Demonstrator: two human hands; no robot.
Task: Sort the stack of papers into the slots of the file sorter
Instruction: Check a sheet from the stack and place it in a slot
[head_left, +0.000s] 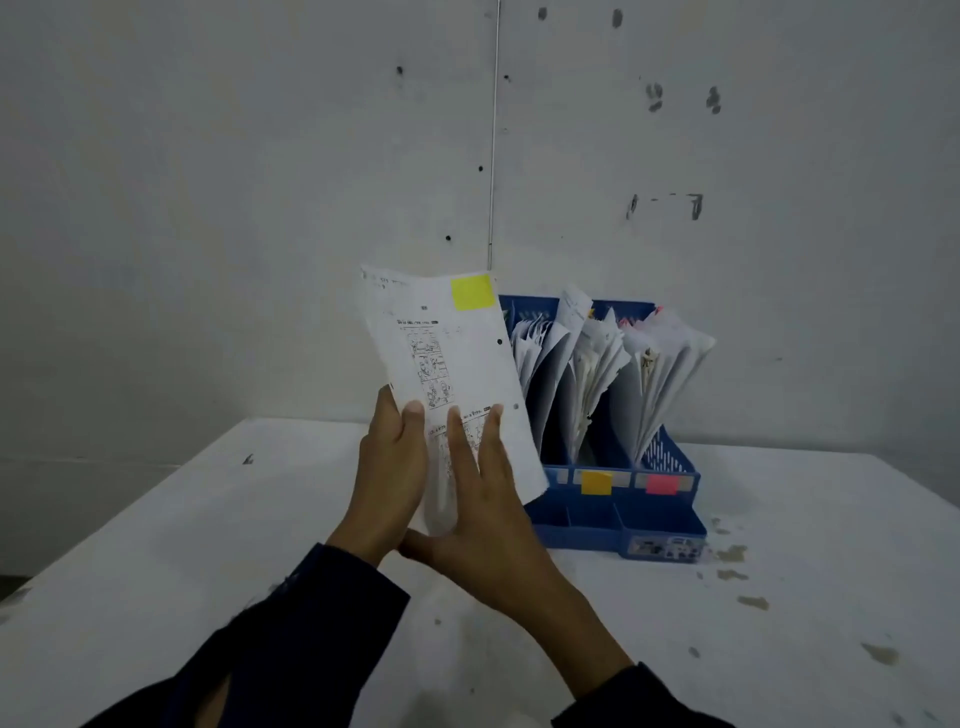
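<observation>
Holding a sheet of paper (457, 374) up in front of you, you had your left hand (387, 467) wrapped around its lower left edge, thumb pressed on the printed face and the other fingers hidden behind it. Your right hand (485, 512) lay against the front of the sheet with its fingers straight and spread, touching the paper rather than curling around it. The sheet stood nearly upright, leaning a little to the left, and it carried small comic-style drawings, punch holes along its right edge and a yellow sticky note (471, 292) in its top right corner. Just behind and to the right of the sheet sat the blue file sorter (670, 470) on the white table (156, 545), partly covered by the paper on its left side. Its slots were already stuffed with fanned-out papers (597, 364), which leaned to the right. On the sorter's front edge you could see an orange-yellow tag (596, 482) under the middle slot and a pink tag (662, 484) under the right one (the left slot's label was hidden behind the sheet). Dark sleeves (291, 639) covered both your forearms. A scuffed white wall (260, 156) stood behind the table.
</observation>
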